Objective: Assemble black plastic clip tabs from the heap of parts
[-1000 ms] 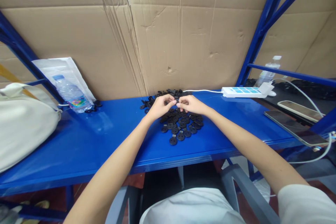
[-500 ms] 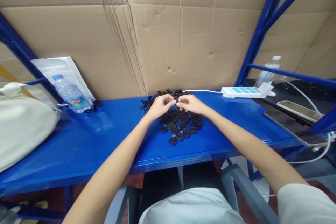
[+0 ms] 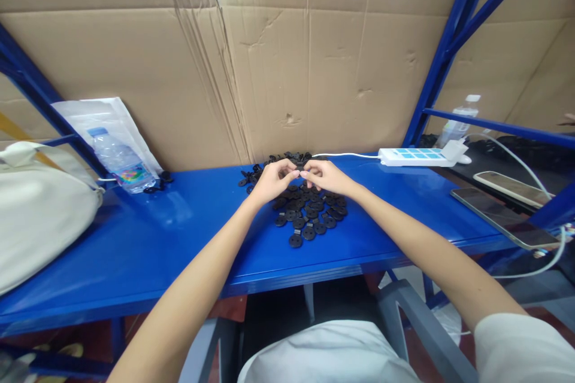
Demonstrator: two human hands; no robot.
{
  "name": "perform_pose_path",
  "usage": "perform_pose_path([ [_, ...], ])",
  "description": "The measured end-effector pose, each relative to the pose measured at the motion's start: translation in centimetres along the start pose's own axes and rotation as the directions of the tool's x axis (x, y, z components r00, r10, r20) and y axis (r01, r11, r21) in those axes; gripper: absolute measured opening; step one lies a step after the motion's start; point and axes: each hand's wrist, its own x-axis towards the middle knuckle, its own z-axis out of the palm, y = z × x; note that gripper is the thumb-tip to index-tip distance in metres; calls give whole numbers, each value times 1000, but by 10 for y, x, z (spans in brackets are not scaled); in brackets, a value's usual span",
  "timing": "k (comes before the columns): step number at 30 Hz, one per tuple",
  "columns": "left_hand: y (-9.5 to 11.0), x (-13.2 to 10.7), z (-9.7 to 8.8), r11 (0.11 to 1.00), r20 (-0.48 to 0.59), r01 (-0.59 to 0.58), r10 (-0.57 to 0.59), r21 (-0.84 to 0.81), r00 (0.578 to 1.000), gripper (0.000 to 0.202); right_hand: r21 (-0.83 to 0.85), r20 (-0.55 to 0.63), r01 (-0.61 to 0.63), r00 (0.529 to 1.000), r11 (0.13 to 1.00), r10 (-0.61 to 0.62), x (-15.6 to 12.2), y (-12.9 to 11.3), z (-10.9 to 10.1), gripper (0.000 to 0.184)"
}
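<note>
Over a heap of black parts, my left hand (image 3: 274,182) and my right hand (image 3: 331,179) meet with fingers pinched. Between their fingertips is a small black plastic part (image 3: 300,165), mostly covered by the fingers. Nearer to me lie several flat round black pieces (image 3: 311,213) with small holes and a short tab each, spread on the blue table (image 3: 202,239). Behind my left hand, smaller black pieces (image 3: 257,169) are piled toward the cardboard.
A cardboard wall (image 3: 332,72) closes the back. At left are a white bag (image 3: 40,209) and a water bottle (image 3: 119,158); at right, a white power strip (image 3: 415,157) and two phones, one dark (image 3: 498,215). Part of another person's hand (image 3: 569,119) shows at the right edge.
My hands have barely shifted; the fingertips stay together, and a little more of the black part shows between them. Another person's fingers have appeared at the right edge.
</note>
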Motion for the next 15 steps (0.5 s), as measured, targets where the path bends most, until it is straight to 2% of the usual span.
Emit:
perform_pose_path([
  [6, -3, -1, 2, 1000, 65, -3, 3, -3, 998, 30, -36, 10, 24, 1000, 999, -23, 1, 1, -3, 24],
  [11, 0, -1, 3, 1000, 29, -19, 19, 13, 999, 30, -99, -8, 41, 999, 994, -42, 1, 0, -5, 21],
  [15, 1, 0, 0, 1000, 2, -21, 21, 20, 1000, 28, -87, -19, 20, 1000, 996, -21, 1, 0, -1, 21],
])
